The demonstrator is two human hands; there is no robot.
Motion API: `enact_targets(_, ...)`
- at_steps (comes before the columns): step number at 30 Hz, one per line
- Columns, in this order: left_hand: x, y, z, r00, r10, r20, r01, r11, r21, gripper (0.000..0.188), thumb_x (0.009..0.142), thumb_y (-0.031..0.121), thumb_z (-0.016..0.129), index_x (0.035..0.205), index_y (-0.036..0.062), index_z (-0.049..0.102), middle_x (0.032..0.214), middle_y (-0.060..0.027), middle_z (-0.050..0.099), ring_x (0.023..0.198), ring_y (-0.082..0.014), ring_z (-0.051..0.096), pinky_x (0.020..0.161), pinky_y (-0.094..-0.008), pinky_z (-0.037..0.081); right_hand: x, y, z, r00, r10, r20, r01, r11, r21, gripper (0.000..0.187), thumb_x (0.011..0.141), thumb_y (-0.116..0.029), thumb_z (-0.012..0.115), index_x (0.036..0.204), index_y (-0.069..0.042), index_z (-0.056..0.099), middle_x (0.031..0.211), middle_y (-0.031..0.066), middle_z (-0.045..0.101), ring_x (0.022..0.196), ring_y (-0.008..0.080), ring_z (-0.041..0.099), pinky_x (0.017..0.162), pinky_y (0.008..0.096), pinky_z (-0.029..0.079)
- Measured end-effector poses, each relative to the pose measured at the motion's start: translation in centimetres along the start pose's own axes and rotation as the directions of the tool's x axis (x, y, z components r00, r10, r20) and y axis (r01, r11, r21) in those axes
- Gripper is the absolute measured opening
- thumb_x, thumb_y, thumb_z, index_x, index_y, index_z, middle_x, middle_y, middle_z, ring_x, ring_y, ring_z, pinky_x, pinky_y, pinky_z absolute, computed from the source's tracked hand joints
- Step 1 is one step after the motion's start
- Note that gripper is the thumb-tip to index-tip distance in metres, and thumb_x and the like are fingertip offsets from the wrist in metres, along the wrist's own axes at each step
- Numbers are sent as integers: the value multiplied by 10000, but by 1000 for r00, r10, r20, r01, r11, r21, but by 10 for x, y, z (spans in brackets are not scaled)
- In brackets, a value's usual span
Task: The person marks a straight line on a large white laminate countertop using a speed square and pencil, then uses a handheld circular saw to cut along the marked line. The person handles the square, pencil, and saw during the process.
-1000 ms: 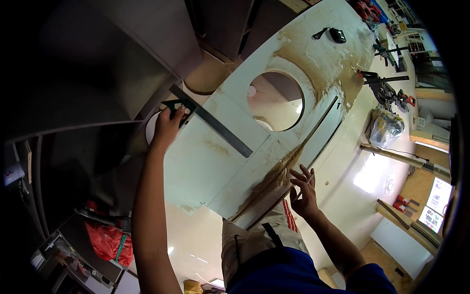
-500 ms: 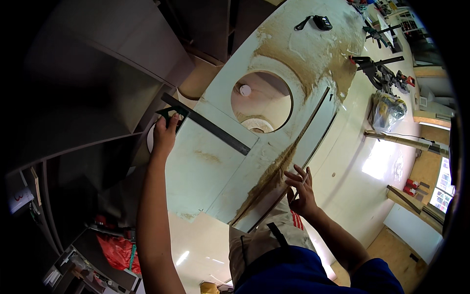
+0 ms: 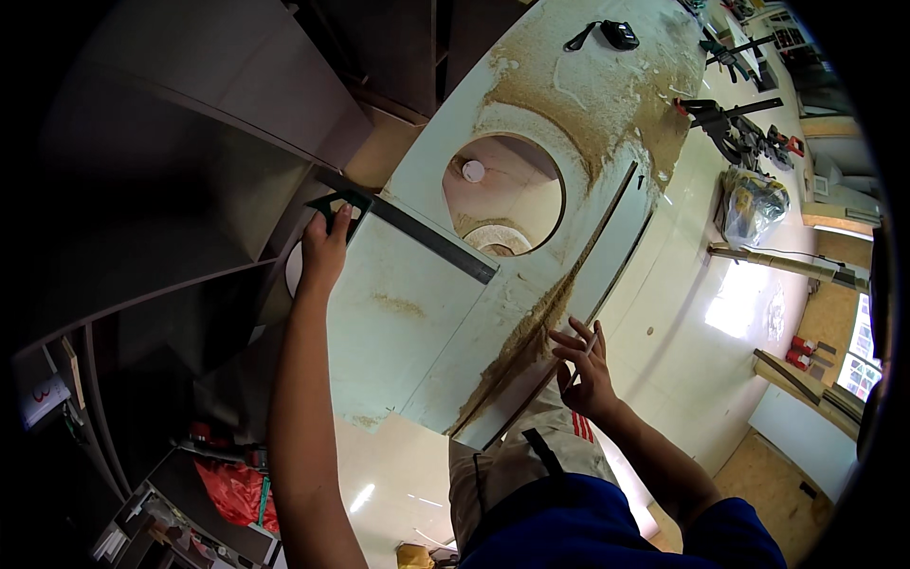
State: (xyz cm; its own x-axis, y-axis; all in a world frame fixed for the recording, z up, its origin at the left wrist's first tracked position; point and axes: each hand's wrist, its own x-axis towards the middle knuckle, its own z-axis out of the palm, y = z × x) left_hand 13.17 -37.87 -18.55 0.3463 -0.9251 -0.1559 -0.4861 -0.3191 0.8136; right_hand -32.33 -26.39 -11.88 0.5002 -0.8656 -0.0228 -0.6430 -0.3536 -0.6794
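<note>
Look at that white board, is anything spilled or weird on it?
Yes: brown dust, probably sawdust, lies on the white board, heaped in a streak near the right hand and spread beyond the round hole. It looks messy because other parts of the board are mostly bare.

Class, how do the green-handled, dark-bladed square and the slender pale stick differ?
The green-handled, dark-bladed square is larger and broader; the slender pale stick is thin and lighter-coloured. The left hand grips the square; the right hand holds the stick. Both are handheld.
</note>
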Motion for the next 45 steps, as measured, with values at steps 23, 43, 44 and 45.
enact_targets(23,4,-6,0,996,-42,77,49,995,-85,455,1025,438,635,1019,-17,656,891,-108,686,843,-190,613,801,-352,492,110,-29,33,928,-109,357,199,954,-226,522,769,-26,677,1274,-76,555,1640,139,364,1566,368,228,1250,656,116)
enact_targets(43,-74,-76,-50,999,-37,-26,36,998,-45,490,999,439,672,885,-27,573,736,-149,623,674,-291,569,669,-432,469,66,-77,71,812,-271,517,392,910,-137,374,757,-42,677,1125,-43,608,1618,188,395,1543,343,310,1238,651,194)
enact_targets(44,-79,-81,-53,999,-32,-25,30,997,-75,480,998,429,675,889,-27,576,734,-147,625,668,-294,567,666,-432,468,64,-79,74,801,-284,527,405,905,-129,371,759,-43,673,1124,-41,608,1618,191,394,1543,345,311,1236,654,195)
enact_targets(45,-84,-82,-57,999,-34,-26,32,997,-73,472,996,425,678,893,-25,580,742,-147,633,674,-302,575,668,-432,472,61,-81,76,791,-294,536,418,900,-122,368,761,-43,670,1124,-39,607,1619,194,392,1542,347,312,1234,657,197)
